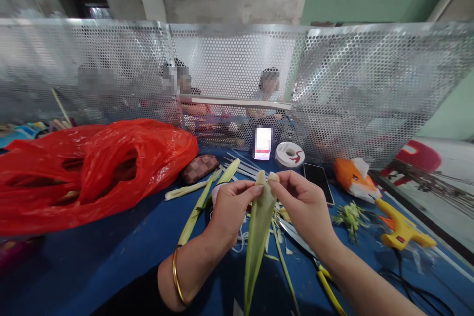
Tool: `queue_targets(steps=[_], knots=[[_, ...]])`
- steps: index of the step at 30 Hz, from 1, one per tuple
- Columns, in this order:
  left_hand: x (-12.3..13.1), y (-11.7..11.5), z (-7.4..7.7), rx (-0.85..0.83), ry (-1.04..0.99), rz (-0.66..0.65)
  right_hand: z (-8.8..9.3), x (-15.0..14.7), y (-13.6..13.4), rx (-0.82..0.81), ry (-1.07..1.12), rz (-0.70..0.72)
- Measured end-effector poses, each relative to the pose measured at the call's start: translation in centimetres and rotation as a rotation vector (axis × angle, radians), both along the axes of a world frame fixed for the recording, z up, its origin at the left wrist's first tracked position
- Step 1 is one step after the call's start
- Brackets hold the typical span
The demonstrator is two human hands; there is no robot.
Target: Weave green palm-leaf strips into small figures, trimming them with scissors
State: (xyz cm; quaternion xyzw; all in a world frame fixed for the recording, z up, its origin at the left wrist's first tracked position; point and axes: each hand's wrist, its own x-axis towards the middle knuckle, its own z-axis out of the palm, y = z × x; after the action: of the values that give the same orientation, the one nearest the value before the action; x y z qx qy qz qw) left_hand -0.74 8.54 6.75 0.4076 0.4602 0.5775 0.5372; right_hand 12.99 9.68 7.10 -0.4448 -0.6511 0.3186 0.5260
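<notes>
My left hand [231,207] and my right hand [301,202] both pinch the top end of a long pale green leaf strip [257,237], which hangs down toward me over the blue table [122,252]. The fingertips of the two hands nearly meet at the leaf's upper tip. A gold bangle sits on my left wrist. More leaf strips [207,192] lie on the table behind my left hand. Scissors with yellow handles [318,269] lie under my right forearm.
A big red plastic bag [85,173] fills the left of the table. A yellow glue gun [402,229], a phone [318,180], a tape roll [291,154], green trimmings [350,217] and a checkered pouch [200,168] lie around. A perforated metal screen [351,89] stands behind, people beyond it.
</notes>
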Motion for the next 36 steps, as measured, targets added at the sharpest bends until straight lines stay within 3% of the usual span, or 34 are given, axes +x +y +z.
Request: queue_targets(steps=[16, 25, 31, 36], knots=[[0.27, -0.17, 0.17, -0.108, -0.125, 0.057, -0.56, -0.54, -0.40, 0.024, 0.007, -0.062], [0.32, -0.20, 0.10, -0.209, -0.192, 0.025, -0.76, -0.91, -0.46, -0.003, 0.063, -0.079], [0.01, 0.06, -0.39, 0.047, 0.085, 0.039, -0.76, -0.71, -0.09, -0.035, 0.084, -0.022], [-0.07, 0.22, -0.48, 0.097, 0.157, -0.012, -0.82, -0.72, 0.14, -0.085, 0.092, 0.017]])
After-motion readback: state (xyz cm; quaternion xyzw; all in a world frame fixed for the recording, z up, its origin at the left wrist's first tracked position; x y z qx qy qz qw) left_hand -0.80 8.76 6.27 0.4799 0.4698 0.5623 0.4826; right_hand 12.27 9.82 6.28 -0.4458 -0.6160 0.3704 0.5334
